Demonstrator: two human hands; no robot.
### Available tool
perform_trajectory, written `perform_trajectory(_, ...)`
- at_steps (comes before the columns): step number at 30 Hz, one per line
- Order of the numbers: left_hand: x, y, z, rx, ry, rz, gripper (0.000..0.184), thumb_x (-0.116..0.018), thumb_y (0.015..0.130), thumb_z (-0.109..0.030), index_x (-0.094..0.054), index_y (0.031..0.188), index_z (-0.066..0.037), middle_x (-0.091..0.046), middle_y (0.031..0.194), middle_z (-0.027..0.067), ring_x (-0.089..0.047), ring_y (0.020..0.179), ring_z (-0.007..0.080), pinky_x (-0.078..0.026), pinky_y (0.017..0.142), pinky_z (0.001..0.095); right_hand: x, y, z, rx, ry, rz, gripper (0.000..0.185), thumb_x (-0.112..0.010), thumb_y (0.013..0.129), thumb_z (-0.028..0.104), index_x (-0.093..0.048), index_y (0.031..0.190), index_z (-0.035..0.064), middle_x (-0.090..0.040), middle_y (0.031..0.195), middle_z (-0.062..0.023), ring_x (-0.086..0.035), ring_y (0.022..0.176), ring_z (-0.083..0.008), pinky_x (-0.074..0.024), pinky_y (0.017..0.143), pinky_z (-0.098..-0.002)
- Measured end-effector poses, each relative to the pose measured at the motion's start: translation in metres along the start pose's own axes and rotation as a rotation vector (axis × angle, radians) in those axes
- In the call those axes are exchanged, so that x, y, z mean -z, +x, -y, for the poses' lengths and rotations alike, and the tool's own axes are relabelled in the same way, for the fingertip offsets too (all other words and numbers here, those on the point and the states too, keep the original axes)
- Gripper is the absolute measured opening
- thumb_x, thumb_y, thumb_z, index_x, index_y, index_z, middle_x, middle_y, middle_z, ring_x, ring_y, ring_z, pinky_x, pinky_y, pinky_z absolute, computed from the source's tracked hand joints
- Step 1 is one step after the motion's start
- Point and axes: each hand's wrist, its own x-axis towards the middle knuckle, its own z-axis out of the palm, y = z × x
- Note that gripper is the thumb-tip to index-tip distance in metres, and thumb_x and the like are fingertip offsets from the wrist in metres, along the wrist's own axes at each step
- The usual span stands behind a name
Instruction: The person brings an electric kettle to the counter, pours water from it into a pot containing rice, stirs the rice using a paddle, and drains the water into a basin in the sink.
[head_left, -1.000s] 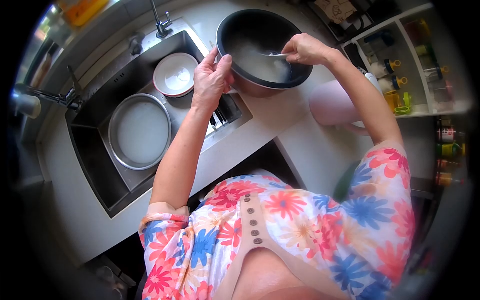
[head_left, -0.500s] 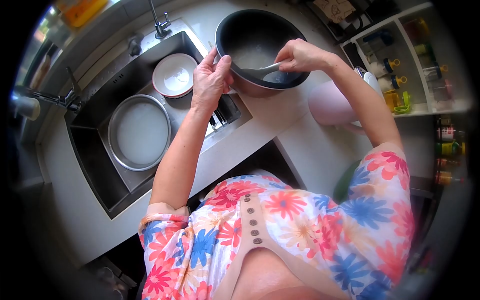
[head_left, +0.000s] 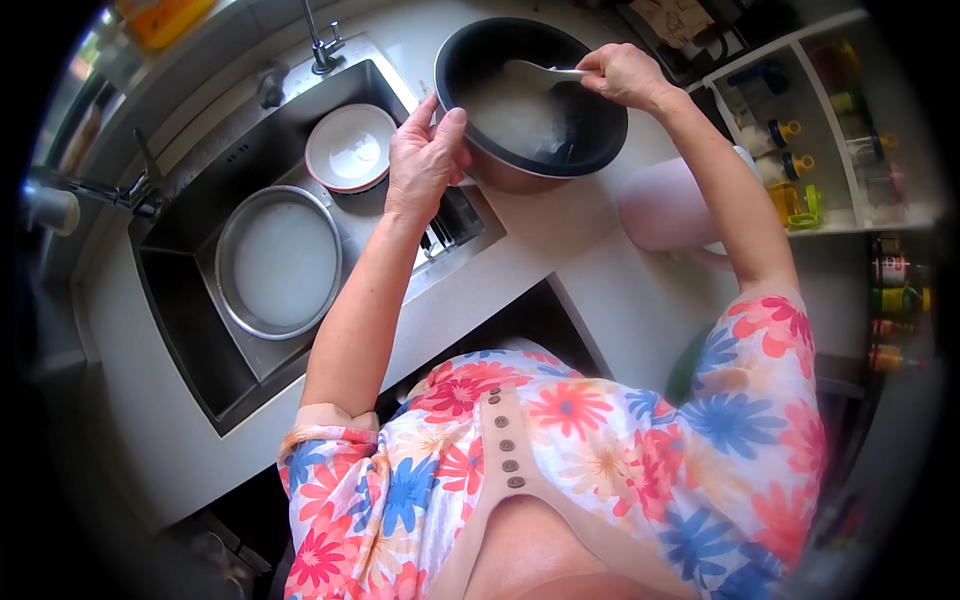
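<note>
A deep pot with a dark inside and a brownish outer wall stands on the counter, tilted in view. Cloudy whitish liquid covers its bottom; whether grains lie in it is hard to make out. My left hand grips the pot's left rim, thumb outside. My right hand is closed round the handle of a pale spoon over the pot's far right side. The spoon's bowl is inside the pot, near the far wall.
Left of the pot, a steel sink holds a round metal pan of cloudy liquid and a white bowl. Taps rise behind it. A pinkish pitcher-like vessel stands under my right forearm, beside a shelf of bottles.
My right hand has moved up and to the right, bringing the spoon from the pot's near side to its far side. The pot has shifted slightly right; my left hand keeps its grip.
</note>
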Motion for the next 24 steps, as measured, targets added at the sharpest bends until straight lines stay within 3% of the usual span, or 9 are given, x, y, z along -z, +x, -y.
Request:
perform_trajectory(3,0.003,0.002,0.001,0.009,0.011,0.005,0.053,-0.060,0.086,-0.022,-0.039,0.130,-0.002,-0.052,0.058,0.0005,-0.045,0.041,0.0046,-0.036,0.036,0.0175,-0.011,-0.001,0.003,0.079,-0.074,0.151,0.025,-0.059,0.074,0.020,-0.067,0.097,0.0147,-0.066,0.092,-0.0072,-0.061,0.090,-0.0236,-0.0479,0.078,-0.0352)
perform_trajectory(5,0.004,0.001,-0.001,0.016,0.003,0.040,0.056,-0.060,0.086,-0.020,-0.036,0.132,0.000,-0.054,0.064,-0.0014,-0.048,0.048,0.0045,-0.035,0.037,0.0167,-0.009,-0.008,0.007,0.118,0.063,0.239,0.025,-0.060,0.072,0.015,-0.068,0.095,0.0101,-0.066,0.089,-0.0100,-0.061,0.087,-0.0243,-0.0481,0.078,-0.0332)
perform_trajectory(8,0.001,0.000,-0.001,0.004,0.006,0.001,0.052,-0.060,0.086,-0.024,-0.041,0.129,-0.002,-0.052,0.054,0.0014,-0.043,0.038,0.0047,-0.037,0.036,0.0180,-0.003,-0.018,0.010,0.170,0.171,0.353,0.025,-0.061,0.071,0.011,-0.067,0.095,0.0041,-0.066,0.081,-0.0121,-0.063,0.076,-0.0207,-0.0498,0.069,-0.0303)
perform_trajectory(13,0.002,0.001,0.000,-0.002,0.018,0.007,0.053,-0.060,0.086,-0.024,-0.040,0.130,-0.002,-0.051,0.054,0.0013,-0.043,0.038,0.0044,-0.037,0.036,0.0179,0.016,-0.031,0.026,0.147,0.294,0.583,0.027,-0.062,0.072,0.009,-0.065,0.097,-0.0008,-0.063,0.072,-0.0084,-0.058,0.063,-0.0127,-0.0483,0.058,-0.0254)
perform_trajectory(19,0.001,0.000,0.001,-0.002,0.012,-0.006,0.053,-0.060,0.086,-0.024,-0.040,0.130,-0.002,-0.051,0.054,0.0013,-0.043,0.038,0.0043,-0.037,0.036,0.0175,0.010,-0.030,0.031,0.166,0.504,0.456,0.023,-0.062,0.075,0.012,-0.066,0.094,-0.0001,-0.060,0.068,-0.0045,-0.054,0.059,-0.0081,-0.0466,0.055,-0.0219)
perform_trajectory(23,0.001,0.001,0.000,0.008,0.015,-0.003,0.052,-0.060,0.086,-0.023,-0.040,0.130,-0.003,-0.051,0.055,0.0013,-0.043,0.037,0.0042,-0.037,0.036,0.0173,-0.013,-0.017,0.027,0.171,0.275,0.309,0.024,-0.062,0.075,0.012,-0.065,0.096,0.0007,-0.065,0.079,-0.0130,-0.061,0.071,-0.0203,-0.0491,0.068,-0.0288)
perform_trajectory(24,0.001,0.000,-0.001,0.009,0.013,0.000,0.052,-0.060,0.086,-0.023,-0.040,0.130,-0.003,-0.051,0.055,0.0013,-0.043,0.038,0.0042,-0.037,0.036,0.0173,-0.014,-0.015,0.025,0.152,0.207,0.282,0.026,-0.061,0.075,0.014,-0.064,0.098,0.0023,-0.065,0.086,-0.0160,-0.062,0.081,-0.0256,-0.0481,0.076,-0.0322)
